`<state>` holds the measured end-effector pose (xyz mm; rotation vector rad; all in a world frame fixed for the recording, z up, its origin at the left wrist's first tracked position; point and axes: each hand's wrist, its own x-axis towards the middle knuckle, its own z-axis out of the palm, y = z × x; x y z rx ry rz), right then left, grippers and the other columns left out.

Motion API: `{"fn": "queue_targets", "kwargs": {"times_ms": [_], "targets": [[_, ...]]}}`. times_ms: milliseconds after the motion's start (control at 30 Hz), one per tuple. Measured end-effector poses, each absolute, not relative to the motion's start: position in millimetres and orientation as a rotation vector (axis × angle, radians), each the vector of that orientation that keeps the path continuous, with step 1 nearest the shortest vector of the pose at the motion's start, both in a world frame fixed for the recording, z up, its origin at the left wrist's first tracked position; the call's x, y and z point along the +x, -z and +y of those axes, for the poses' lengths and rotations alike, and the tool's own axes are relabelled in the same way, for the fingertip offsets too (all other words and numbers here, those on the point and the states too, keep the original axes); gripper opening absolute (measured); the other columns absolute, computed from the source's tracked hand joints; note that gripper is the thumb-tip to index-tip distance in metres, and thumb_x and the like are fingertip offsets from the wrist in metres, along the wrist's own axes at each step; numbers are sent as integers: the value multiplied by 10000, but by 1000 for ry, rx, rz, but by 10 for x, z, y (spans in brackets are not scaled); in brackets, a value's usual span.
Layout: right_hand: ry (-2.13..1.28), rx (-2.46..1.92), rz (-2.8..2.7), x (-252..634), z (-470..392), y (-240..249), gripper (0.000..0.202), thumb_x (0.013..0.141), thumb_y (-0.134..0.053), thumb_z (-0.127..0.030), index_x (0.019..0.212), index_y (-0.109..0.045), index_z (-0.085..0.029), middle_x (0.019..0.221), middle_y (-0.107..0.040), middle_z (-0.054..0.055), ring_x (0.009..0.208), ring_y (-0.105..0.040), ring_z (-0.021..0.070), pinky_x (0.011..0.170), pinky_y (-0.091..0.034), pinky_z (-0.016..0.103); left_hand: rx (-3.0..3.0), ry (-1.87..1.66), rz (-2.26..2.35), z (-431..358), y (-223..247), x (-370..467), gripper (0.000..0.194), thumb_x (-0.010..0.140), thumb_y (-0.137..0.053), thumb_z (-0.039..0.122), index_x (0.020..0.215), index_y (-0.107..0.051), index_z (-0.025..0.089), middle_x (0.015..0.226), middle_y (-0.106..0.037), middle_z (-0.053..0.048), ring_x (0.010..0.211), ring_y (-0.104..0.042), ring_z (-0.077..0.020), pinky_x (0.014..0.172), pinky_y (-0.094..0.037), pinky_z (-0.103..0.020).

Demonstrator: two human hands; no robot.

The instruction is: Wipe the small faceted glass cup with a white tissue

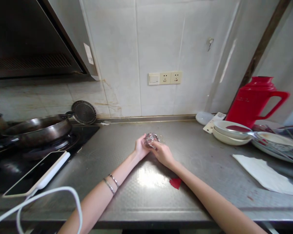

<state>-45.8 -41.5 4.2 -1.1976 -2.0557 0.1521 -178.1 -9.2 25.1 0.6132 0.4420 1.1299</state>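
Both hands meet over the middle of the steel counter [122, 198] around a small, round, clear glass-like container [151, 138]. My left hand [140, 147] wraps its left side, fingers curled round it. My right hand [163, 153] reaches in from the right, with its fingers closed against the near right side of the container. Its contents are too small to tell. A red scrap [175, 183] lies on the counter beside my right forearm.
On the left are a stove with a steel pan [42, 131], a round dark lid [83, 112] and a phone [36, 175] on a white cable. Stacked bowls [230, 138], a red thermos [251, 100] and a white paper sheet [266, 174] stand or lie at right.
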Motion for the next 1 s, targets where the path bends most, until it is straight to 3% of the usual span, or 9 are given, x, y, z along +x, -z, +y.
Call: {"fn": "queue_targets", "kwargs": {"times_ms": [167,300,400,633,800,867,1000], "targets": [[97,-1251,-2337,-290,-458,-186,225,932,-445,-213,1108,-584,-234,1087,-677,56,908,-652,179,706,-434,222,605,-1066,489,-53,-290,-1837,306,841,-418,286,859,-657,96,815,-701,-143,712,-655,-245,615,-487,-340],[205,-1110,-2554,-235,-465,-257,265,925,-409,-130,1107,-577,-223,1062,-668,56,925,-628,168,713,-432,218,523,-982,696,2,-263,-1904,389,844,-473,456,727,-631,120,604,-654,-96,568,-620,-226,605,-500,-375],[263,-1079,-2597,-238,-452,-278,238,932,-411,-148,1069,-594,-215,1008,-672,60,914,-611,179,719,-448,235,537,-895,744,33,-249,-1948,460,821,-496,540,723,-634,113,605,-659,-109,570,-627,-237,625,-510,-406],[336,-1179,-2540,-273,-430,-347,253,919,-433,-175,1109,-591,-231,1236,-595,73,985,-560,220,700,-506,278,520,-1023,655,45,-272,-1919,281,835,-522,340,717,-644,116,608,-668,-78,528,-602,-168,551,-465,-281],[104,-1243,-2349,-428,-418,-232,363,842,-478,-95,1155,-588,-244,1275,-577,52,1049,-562,207,765,-513,287,513,-1178,566,-11,-320,-1876,270,835,-509,311,734,-651,105,669,-676,-85,587,-613,-172,575,-460,-281],[-65,-1179,-2196,-523,-414,-138,381,808,-507,-84,1153,-594,-217,1182,-626,63,993,-596,189,811,-497,285,533,-1181,540,-44,-326,-1867,312,842,-483,334,748,-656,92,690,-678,-104,610,-620,-190,584,-464,-299],[-257,-1019,-1981,-650,-421,-27,263,821,-522,-129,1056,-629,-178,979,-656,65,850,-623,167,757,-497,266,557,-1158,499,-105,-315,-1834,379,860,-439,393,789,-660,94,724,-685,-115,631,-632,-213,593,-475,-330]]}}
